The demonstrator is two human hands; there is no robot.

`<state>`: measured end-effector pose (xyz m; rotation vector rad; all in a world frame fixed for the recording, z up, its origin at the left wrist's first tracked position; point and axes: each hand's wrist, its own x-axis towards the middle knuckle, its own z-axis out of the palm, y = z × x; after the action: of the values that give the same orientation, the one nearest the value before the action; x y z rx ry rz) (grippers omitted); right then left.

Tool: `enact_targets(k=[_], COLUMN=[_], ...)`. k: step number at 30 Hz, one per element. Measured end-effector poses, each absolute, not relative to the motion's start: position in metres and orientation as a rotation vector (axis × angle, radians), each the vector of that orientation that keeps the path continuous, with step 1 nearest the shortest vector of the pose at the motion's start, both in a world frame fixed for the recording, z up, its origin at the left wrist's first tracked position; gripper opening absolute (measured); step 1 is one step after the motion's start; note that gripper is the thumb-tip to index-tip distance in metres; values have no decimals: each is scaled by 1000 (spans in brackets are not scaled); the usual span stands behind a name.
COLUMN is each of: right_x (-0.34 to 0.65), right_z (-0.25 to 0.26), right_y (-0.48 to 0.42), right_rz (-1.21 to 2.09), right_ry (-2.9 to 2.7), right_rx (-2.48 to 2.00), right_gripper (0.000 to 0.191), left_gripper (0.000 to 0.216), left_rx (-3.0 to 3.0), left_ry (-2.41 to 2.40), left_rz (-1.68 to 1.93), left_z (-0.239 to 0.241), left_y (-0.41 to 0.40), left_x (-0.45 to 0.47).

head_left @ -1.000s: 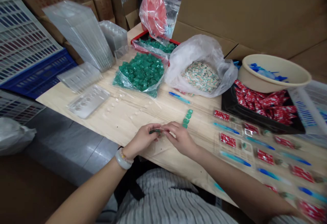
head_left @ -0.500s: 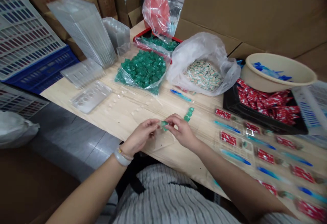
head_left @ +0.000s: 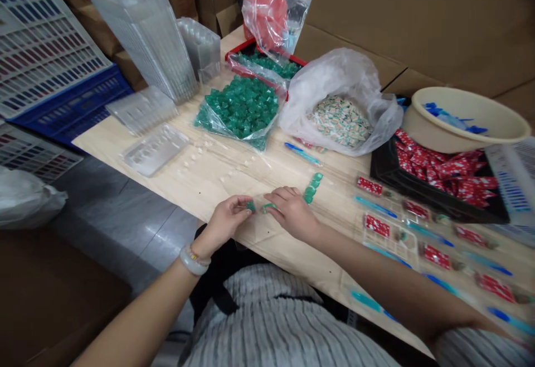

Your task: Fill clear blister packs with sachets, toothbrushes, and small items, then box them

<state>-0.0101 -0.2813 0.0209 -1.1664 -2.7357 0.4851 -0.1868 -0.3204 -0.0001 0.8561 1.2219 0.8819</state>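
One green piece (head_left: 251, 206) is pinched in the left hand (head_left: 228, 217), while the right hand (head_left: 292, 212), near a row of green pieces (head_left: 312, 188), touches a second piece (head_left: 268, 207), clamping not determinable.

In left hand (head_left: 229, 217): green piece (head_left: 251, 206) | at right hand (head_left: 293, 214): second green piece (head_left: 268, 207) | just beyond right hand: green row (head_left: 312, 188) | right of grip: white-flecked red packets (head_left: 377, 225), blue-and-turquoise pens (head_left: 376, 206) | beyond grip, far right: cream basin (head_left: 438, 134) | below grip: grey shirt (head_left: 271, 328), dark stripes

Cardboard boxes (head_left: 181, 0) beside a blue crate (head_left: 75, 104), grey floor tiles (head_left: 136, 205) below.
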Motion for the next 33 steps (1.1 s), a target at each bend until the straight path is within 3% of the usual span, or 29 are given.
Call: enact_targets(k=[4, 9, 14, 21, 28, 31, 33], right_x=[-13, -6, -12, -27, 6, 14, 10], right_z=[24, 19, 16, 12, 9, 30, 46], right_y=[-291, -285, -278, -280, -282, -259, -225], right_rz=[766, 885, 597, 449, 498, 453, 383], right_ry=[-2534, -2423, -2779, -3057, -2919, -2888, -2825], right_rx=[-938, -1123, -1131, -1065, -1275, -1177, -1134], right_gripper=[24, 11, 11, 17, 25, 41, 40], left_gripper=[28, 35, 19, 21, 31, 29, 25], left_rx=[744, 1069, 2006, 2245, 2323, 2306, 2279], left_ry=[1099, 1291, 1624, 1559, 1408, 1469, 1537], left_rz=[843, 823, 478, 335, 511, 750, 843], left_z=[5, 15, 6, -10, -1, 18, 32], left_y=[-319, -322, -335, -336, -315, -263, -212], left_x=[-181, -184, -187, -186, -177, -193, -208])
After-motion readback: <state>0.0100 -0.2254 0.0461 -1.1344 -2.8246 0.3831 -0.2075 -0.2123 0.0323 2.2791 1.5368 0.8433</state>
